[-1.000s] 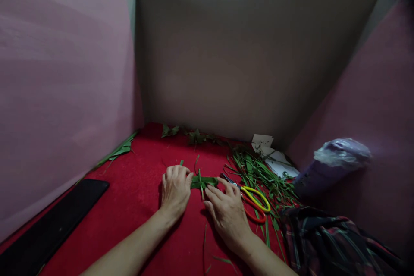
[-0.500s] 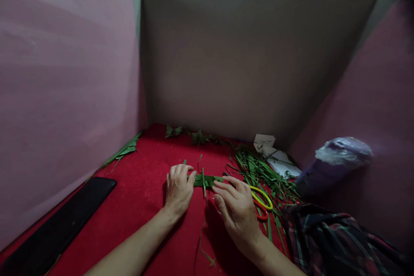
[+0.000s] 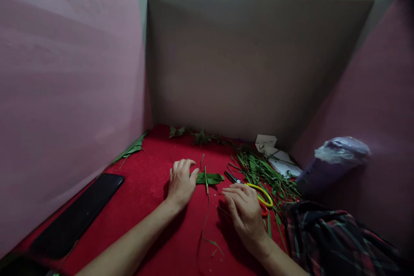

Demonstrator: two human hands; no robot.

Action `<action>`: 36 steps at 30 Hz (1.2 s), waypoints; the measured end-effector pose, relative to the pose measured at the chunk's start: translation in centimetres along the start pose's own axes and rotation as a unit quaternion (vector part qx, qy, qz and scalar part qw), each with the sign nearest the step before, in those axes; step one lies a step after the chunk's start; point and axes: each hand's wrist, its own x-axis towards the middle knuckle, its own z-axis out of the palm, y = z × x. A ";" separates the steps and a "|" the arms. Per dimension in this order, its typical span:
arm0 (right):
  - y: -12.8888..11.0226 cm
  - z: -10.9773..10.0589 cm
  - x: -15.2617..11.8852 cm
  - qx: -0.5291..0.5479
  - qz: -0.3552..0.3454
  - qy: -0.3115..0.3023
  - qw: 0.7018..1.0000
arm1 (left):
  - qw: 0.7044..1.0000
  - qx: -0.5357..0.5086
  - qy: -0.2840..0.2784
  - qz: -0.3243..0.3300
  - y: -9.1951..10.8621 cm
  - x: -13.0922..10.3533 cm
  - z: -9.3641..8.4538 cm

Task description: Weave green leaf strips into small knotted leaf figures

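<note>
Your left hand (image 3: 181, 182) lies palm down on the red counter (image 3: 145, 189), fingers loosely curled, its thumb and forefinger pressing the left end of a folded green leaf strip (image 3: 210, 178). The strip lies flat across the middle of the counter, running out to the right of that hand, with a thin green stem (image 3: 207, 183) crossing it. Your right hand (image 3: 246, 211) rests nearer the front edge, just right of the strip and apart from it, fingers stretched and close together, holding nothing. Its fingertips sit beside the yellow-and-red scissors (image 3: 258, 196), which lie partly under it. Behind the scissors, toward the back right corner, is a heap of green leaf blades (image 3: 261, 172). A black phone (image 3: 77, 213) lies along the left edge.
</note>
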 end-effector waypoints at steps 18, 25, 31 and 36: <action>-1.1 -0.4 -0.3 0.001 -0.061 -0.042 0.997 | 0.994 0.031 -0.108 -0.009 0.6 0.2 -4.2; -0.9 -0.1 -0.3 0.012 -0.062 -0.053 0.997 | 0.983 0.151 -0.056 -0.085 -4.9 5.4 -6.4; -0.8 -0.1 -0.3 0.028 -0.066 -0.058 0.996 | 0.948 0.248 -0.033 -0.197 -10.7 9.6 -9.4; -0.7 0.0 -0.2 0.052 -0.058 -0.071 0.994 | 0.950 0.215 -0.059 -0.219 -14.3 10.1 -9.3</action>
